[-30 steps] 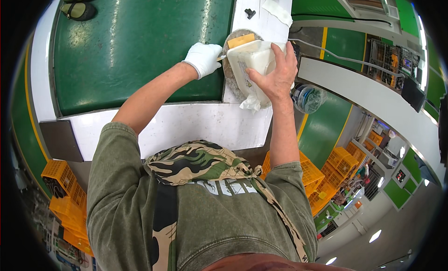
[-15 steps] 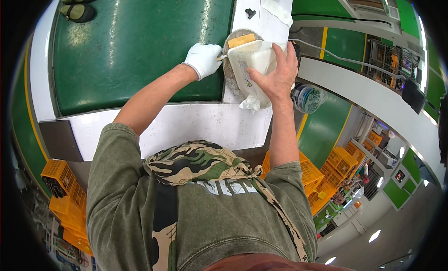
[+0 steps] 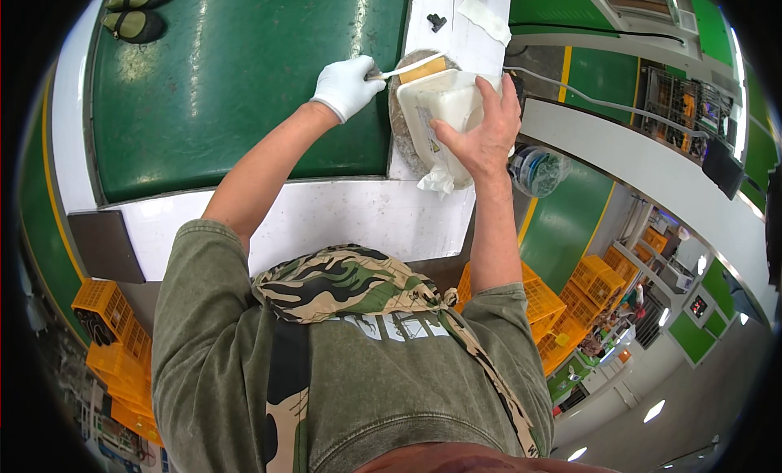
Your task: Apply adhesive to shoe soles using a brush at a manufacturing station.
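My gloved left hand (image 3: pixel 346 86) is closed around the end of a thin, slightly bent white stick-like tool (image 3: pixel 411 64); its kind is not clear. The stick reaches right, across a flat tan piece (image 3: pixel 423 71) lying behind the tub. Bare, my right hand (image 3: pixel 485 131) grips a tilted white plastic tub (image 3: pixel 419 107) between thumb and fingers. A crumpled white tissue or film (image 3: pixel 437 181) hangs at the tub's near end. Beneath the tub is a rough grey-brown round disc (image 3: pixel 399 131). What the tub holds cannot be seen.
A green belt surface (image 3: pixel 244 82) lies left, with a pair of dark shoes (image 3: pixel 134 25) at its far end. Small black parts (image 3: pixel 437 23) and a white cloth or paper (image 3: pixel 485 21) lie beyond the tub. A plastic-wrapped round bundle (image 3: pixel 538 172) stands right; orange crates (image 3: pixel 599 282) stack behind.
My left hand has drawn slightly left and up from the tub's edge, and more of the white stick now shows. My right hand and the tub have stayed put.
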### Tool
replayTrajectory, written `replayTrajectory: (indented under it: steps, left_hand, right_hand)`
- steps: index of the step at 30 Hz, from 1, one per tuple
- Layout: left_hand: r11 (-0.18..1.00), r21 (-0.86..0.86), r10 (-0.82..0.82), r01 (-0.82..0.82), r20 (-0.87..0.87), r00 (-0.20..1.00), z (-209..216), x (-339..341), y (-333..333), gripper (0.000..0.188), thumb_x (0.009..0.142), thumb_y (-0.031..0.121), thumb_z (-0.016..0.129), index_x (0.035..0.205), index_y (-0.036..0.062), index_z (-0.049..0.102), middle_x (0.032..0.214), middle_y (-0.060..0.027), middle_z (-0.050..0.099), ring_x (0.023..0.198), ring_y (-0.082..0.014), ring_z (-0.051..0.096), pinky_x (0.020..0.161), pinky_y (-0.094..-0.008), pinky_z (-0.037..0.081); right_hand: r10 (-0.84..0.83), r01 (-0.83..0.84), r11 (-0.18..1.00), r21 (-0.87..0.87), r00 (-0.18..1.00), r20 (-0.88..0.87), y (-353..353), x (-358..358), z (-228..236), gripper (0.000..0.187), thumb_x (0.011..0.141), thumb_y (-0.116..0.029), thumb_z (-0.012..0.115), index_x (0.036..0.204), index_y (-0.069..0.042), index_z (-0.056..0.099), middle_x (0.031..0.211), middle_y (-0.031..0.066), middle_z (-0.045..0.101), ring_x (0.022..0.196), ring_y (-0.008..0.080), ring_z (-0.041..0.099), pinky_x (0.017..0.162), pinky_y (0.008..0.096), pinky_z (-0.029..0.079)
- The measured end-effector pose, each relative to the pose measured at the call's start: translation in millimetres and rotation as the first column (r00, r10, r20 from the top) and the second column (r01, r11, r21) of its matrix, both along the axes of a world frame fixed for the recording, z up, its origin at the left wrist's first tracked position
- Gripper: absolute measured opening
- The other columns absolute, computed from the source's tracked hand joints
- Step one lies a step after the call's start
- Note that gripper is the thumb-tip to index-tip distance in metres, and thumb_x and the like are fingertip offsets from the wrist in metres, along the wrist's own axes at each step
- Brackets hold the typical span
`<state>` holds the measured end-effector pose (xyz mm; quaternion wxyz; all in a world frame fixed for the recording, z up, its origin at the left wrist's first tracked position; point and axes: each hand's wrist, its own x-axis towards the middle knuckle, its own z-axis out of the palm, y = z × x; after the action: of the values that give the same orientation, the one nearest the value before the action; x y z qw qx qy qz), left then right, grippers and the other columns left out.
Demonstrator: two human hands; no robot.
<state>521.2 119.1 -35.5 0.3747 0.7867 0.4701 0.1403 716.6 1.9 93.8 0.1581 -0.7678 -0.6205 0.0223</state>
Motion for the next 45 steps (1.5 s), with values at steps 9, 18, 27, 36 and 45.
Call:
replayTrajectory:
  steps: [9, 18, 27, 36, 45]
  left_hand:
    - [0.994, -0.063, -0.090, 0.088, -0.030, 0.996, -0.9, 31.7, 14.5, 0.036, 0.083, 0.043, 0.064, 0.096, 0.0102, 0.070, 0.088, -0.0134, 0.070, 0.085, -0.0335, 0.067, 0.077, -0.0440, 0.053]
    - [0.968, 0.044, -0.234, 0.246, -0.194, 0.953, 17.6, 51.5, 18.4, 0.031, 0.087, 0.037, 0.060, 0.086, 0.0102, 0.075, 0.084, -0.0120, 0.070, 0.081, -0.0317, 0.068, 0.074, -0.0437, 0.053]
    - [0.940, 0.016, -0.314, 0.340, -0.340, 0.886, 11.6, 67.7, 26.9, 0.029, 0.088, 0.035, 0.057, 0.089, 0.0114, 0.075, 0.086, -0.0120, 0.071, 0.082, -0.0307, 0.069, 0.075, -0.0452, 0.053]
    - [0.808, -0.041, -0.534, 0.588, -0.474, 0.700, 41.5, 73.3, 48.3, 0.020, 0.079, 0.015, 0.060, 0.089, 0.0058, 0.075, 0.087, -0.0167, 0.071, 0.080, -0.0339, 0.070, 0.070, -0.0436, 0.056]
    - [0.835, 0.025, -0.516, 0.550, -0.312, 0.798, 33.8, 91.9, 50.3, 0.024, 0.081, 0.014, 0.058, 0.098, 0.0061, 0.073, 0.089, -0.0185, 0.071, 0.083, -0.0351, 0.069, 0.074, -0.0430, 0.055]
  right_hand:
    - [0.003, -0.002, 1.000, -0.011, 1.000, 0.017, 0.4, -2.6, 2.0, 0.085, 0.050, -0.039, 0.084, 0.124, -0.006, 0.058, 0.142, 0.0283, 0.039, 0.128, 0.0435, 0.042, 0.106, 0.0515, 0.036]
    - [0.008, -0.008, 1.000, 0.019, 1.000, 0.007, -0.7, -0.8, -0.2, 0.087, 0.050, -0.041, 0.084, 0.125, -0.006, 0.057, 0.140, 0.0283, 0.039, 0.128, 0.0438, 0.041, 0.104, 0.0525, 0.036]
    - [0.003, -0.003, 1.000, 0.002, 1.000, 0.017, -1.2, -3.4, 1.8, 0.087, 0.050, -0.039, 0.086, 0.126, -0.007, 0.057, 0.141, 0.0279, 0.040, 0.128, 0.0431, 0.043, 0.105, 0.0514, 0.037]
    - [0.007, -0.008, 1.000, 0.020, 1.000, 0.028, -1.7, -1.2, -0.1, 0.086, 0.050, -0.038, 0.085, 0.125, -0.006, 0.057, 0.140, 0.0281, 0.041, 0.127, 0.0439, 0.044, 0.104, 0.0518, 0.038]
    - [0.006, -0.006, 1.000, 0.016, 1.000, 0.020, -0.3, -2.3, -0.3, 0.084, 0.050, -0.038, 0.084, 0.124, -0.007, 0.058, 0.140, 0.0283, 0.042, 0.126, 0.0442, 0.044, 0.104, 0.0519, 0.038]
